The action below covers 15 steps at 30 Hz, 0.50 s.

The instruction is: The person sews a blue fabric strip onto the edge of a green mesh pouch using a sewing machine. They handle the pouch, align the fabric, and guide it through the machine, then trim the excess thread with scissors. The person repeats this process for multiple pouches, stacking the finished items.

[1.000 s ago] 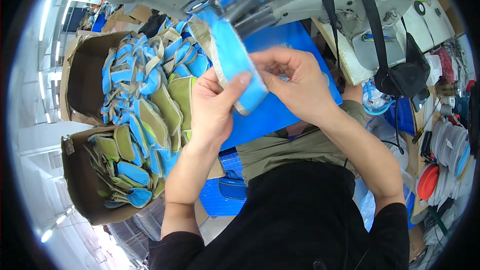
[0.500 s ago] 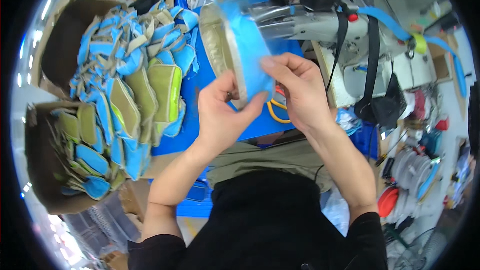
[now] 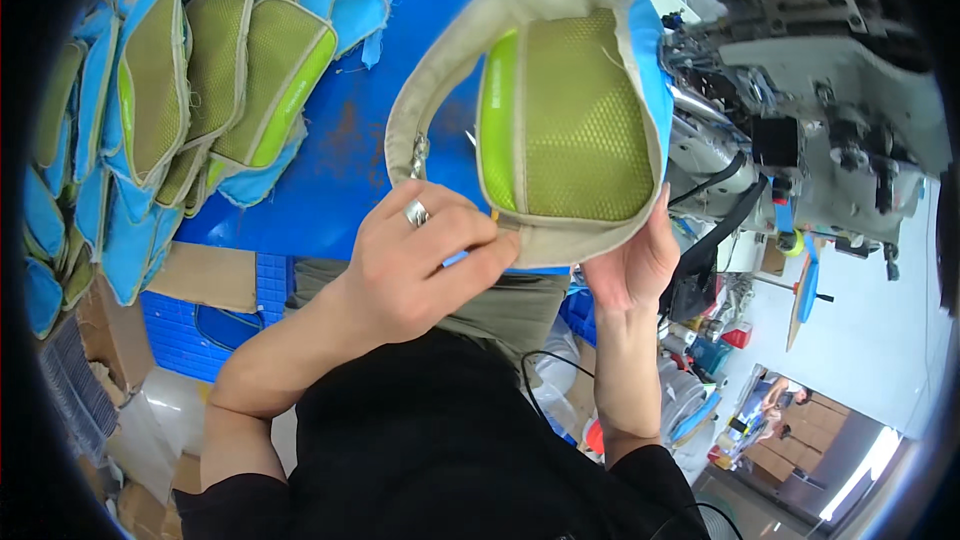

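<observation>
At the far left, a heap of blue and green pouches (image 3: 220, 90) is piled, with mesh faces and lime strips shown on several of them; loose threads are seen along some edges. Below the heap, a flat piece of cardboard (image 3: 205, 275) is seen, and beneath it a blue crate (image 3: 180, 335) is partly covered. The blue counter (image 3: 340, 165) is marked with brownish patches between the heap and the work.

Near the middle, the left hand (image 3: 412, 265) is bent over the lower left part of a cloth bag (image 3: 585, 120), and a silver ring (image 3: 416, 212) is worn on it. Its fingers (image 3: 470, 276) are drawn narrow and pinched on the beige edge; a small blue thing (image 3: 455, 259) is glimpsed between them, too hidden to be told. The bag is held up above the near part of the counter, its green mesh panel turned toward the view, and a beige band is looped out to its left.

The lower right side of the bag is touched by the right hand (image 3: 632, 270), with the thumb laid up along the blue side. Its other fingers are hidden behind the cloth, so how far they are closed cannot be told. Further right, a grey sewing machine (image 3: 830, 90) is placed just beside the bag.
</observation>
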{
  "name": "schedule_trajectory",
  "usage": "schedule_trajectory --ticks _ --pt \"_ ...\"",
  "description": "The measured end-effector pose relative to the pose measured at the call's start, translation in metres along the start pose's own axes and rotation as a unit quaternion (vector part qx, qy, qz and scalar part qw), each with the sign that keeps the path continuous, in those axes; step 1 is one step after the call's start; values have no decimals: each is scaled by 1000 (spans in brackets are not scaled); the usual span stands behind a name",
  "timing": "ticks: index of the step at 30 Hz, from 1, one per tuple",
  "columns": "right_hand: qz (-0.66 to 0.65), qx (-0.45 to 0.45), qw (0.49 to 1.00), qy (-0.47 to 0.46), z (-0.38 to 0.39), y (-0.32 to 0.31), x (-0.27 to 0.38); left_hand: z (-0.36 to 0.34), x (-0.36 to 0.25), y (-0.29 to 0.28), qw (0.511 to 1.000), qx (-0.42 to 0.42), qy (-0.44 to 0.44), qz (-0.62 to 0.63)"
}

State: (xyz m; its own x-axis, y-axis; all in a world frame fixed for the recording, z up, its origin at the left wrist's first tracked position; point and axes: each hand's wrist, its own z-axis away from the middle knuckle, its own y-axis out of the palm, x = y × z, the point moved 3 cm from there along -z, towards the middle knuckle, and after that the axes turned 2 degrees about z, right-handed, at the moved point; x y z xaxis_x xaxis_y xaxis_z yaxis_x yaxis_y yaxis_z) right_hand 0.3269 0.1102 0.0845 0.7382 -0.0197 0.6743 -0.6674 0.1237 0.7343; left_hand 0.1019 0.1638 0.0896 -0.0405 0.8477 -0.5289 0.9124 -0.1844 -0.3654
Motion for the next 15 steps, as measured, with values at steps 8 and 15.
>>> schedule_trajectory --ticks 8,15 --pt "-3 -20 1000 3 8 -8 -4 4 11 -8 1000 0 14 2" --pt "-2 -5 1000 -7 6 -2 -5 2 9 -8 1000 -4 15 -21"
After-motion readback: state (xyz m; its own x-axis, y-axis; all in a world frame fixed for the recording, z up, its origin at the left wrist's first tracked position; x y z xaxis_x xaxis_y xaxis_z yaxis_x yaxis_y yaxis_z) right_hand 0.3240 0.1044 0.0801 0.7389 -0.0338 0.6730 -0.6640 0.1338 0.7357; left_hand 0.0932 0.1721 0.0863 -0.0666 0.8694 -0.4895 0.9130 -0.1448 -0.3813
